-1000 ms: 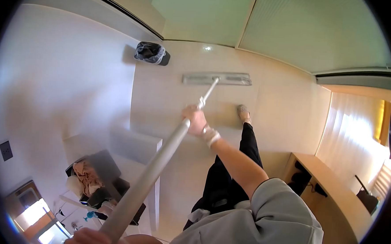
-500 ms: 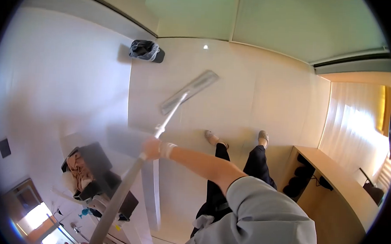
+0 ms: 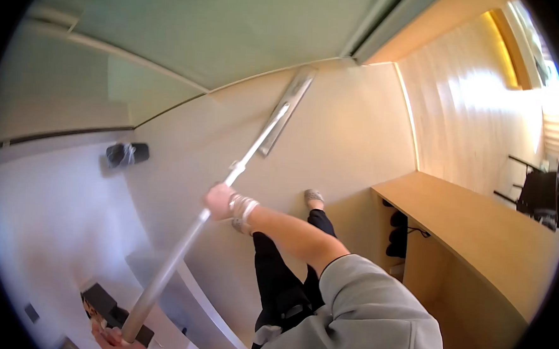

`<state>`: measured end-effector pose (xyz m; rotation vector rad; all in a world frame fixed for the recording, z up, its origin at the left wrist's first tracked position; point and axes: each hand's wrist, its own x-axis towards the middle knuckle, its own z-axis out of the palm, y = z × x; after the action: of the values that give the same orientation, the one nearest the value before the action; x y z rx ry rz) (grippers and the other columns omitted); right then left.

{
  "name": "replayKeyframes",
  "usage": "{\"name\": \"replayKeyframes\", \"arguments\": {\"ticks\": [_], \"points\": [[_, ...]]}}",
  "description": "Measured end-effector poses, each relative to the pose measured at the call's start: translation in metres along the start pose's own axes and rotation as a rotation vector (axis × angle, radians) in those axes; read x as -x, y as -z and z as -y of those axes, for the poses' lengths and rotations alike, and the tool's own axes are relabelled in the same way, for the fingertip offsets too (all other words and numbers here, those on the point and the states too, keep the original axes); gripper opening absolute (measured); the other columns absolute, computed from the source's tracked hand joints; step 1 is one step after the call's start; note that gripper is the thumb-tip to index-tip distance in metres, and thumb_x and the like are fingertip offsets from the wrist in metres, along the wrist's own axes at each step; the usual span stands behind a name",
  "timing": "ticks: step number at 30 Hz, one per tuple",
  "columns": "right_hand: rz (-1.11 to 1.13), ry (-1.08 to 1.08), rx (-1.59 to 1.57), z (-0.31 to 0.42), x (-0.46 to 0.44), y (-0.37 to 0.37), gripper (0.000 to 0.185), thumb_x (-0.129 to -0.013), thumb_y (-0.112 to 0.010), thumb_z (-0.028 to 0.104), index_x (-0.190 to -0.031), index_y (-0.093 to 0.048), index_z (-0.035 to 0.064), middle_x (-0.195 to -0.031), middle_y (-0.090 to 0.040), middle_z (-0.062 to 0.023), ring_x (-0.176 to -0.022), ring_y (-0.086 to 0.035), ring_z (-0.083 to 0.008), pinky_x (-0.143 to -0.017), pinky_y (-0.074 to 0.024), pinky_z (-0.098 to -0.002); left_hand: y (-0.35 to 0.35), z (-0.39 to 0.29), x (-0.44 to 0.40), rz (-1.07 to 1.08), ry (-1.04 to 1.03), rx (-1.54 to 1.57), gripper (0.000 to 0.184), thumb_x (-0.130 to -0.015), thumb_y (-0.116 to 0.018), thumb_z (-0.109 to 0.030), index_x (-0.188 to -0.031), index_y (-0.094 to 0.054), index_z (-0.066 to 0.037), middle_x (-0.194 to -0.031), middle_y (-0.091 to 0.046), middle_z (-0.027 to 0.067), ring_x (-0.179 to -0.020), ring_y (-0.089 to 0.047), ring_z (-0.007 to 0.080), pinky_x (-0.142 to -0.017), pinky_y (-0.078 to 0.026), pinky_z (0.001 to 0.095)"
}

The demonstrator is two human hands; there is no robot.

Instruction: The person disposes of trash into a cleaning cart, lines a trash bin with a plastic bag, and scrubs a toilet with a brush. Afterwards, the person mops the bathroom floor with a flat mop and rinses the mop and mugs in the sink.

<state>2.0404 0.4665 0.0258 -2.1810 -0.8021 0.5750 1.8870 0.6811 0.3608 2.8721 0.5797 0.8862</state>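
Note:
A long pale mop pole runs from the lower left up to a flat rectangular mop head, which lies slanted on the floor near the glass panels. My right hand, with white bands at the wrist, is wrapped round the middle of the pole, just below its white joint. Near the bottom edge, my left hand grips the pole's upper end. My feet, in light perforated shoes, show below the mop head, one shoe farther forward than the other.
A dark lined bin stands by the left wall. Green glass panels border the far floor. At right is a wooden counter with dark items on shelves beneath it. Dark boxes sit at lower left.
The view has turned to the right, so the bin and wall sit farther left and lower. The mop head has swung to a steeper slant near the glass. Both hands keep hold of the pole.

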Motion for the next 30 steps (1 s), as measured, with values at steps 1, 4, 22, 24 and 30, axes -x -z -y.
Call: {"name": "replayKeyframes", "arguments": {"ticks": [1, 4, 22, 24, 30], "points": [[-0.091, -0.050, 0.003, -0.027, 0.026, 0.013, 0.015, -0.059, -0.061, 0.019, -0.069, -0.065, 0.0093, -0.068, -0.063, -0.0120, -0.068, -0.062, -0.0308, -0.066, -0.0499, -0.0391, -0.017, -0.011, 0.002, -0.013, 0.110, 0.200, 0.029, -0.087, -0.052, -0.023, -0.093, -0.059, 0.005, -0.069, -0.056, 0.0167, -0.052, -0.053, 0.0265, -0.046, -0.044, 0.0360], [-0.285, -0.221, 0.017, -0.099, 0.103, 0.044, 0.013, -0.059, -0.060, 0.020, -0.067, -0.062, 0.0093, -0.064, -0.061, -0.0109, -0.066, -0.061, -0.0304, -0.066, -0.0485, -0.0388, -0.058, -0.080, 0.014, 0.178, -0.114, 0.326, 0.017, -0.081, -0.049, -0.003, -0.096, -0.052, 0.005, -0.058, -0.029, -0.0017, -0.051, -0.029, 0.0079, -0.050, -0.030, 0.0208], [-1.305, -0.524, -0.096, 0.015, 0.192, -0.130, 0.014, -0.056, -0.063, 0.009, -0.061, -0.050, 0.0116, -0.068, -0.048, -0.0086, -0.077, -0.049, -0.0308, -0.074, -0.0370, -0.0386, 0.012, -0.020, 0.082, 0.612, -0.434, 1.560, 0.019, -0.082, -0.041, -0.014, -0.069, -0.046, -0.002, -0.048, -0.037, 0.0071, -0.040, -0.039, 0.0166, -0.044, -0.040, 0.0290], [-1.290, -0.417, -0.188, 0.090, 0.159, -0.175, 0.014, -0.056, -0.061, 0.005, -0.062, -0.050, 0.0116, -0.068, -0.047, -0.0084, -0.075, -0.047, -0.0306, -0.074, -0.0367, -0.0384, 0.062, 0.053, 0.078, 0.518, -0.519, 1.602, 0.017, -0.078, -0.047, -0.013, -0.074, -0.052, 0.004, -0.050, -0.046, 0.0119, -0.039, -0.044, 0.0198, -0.035, -0.037, 0.0322], [-1.070, -0.159, -0.361, 0.292, 0.105, -0.317, 0.017, -0.057, -0.061, 0.003, -0.065, -0.048, 0.0097, -0.068, -0.045, -0.0080, -0.077, -0.045, -0.0303, -0.073, -0.0376, -0.0377, 0.223, 0.205, 0.131, 0.201, -0.399, 1.533, 0.026, -0.069, -0.044, -0.025, -0.053, -0.041, -0.005, -0.043, -0.035, 0.0047, -0.036, -0.039, 0.0181, -0.035, -0.031, 0.0315]]}}
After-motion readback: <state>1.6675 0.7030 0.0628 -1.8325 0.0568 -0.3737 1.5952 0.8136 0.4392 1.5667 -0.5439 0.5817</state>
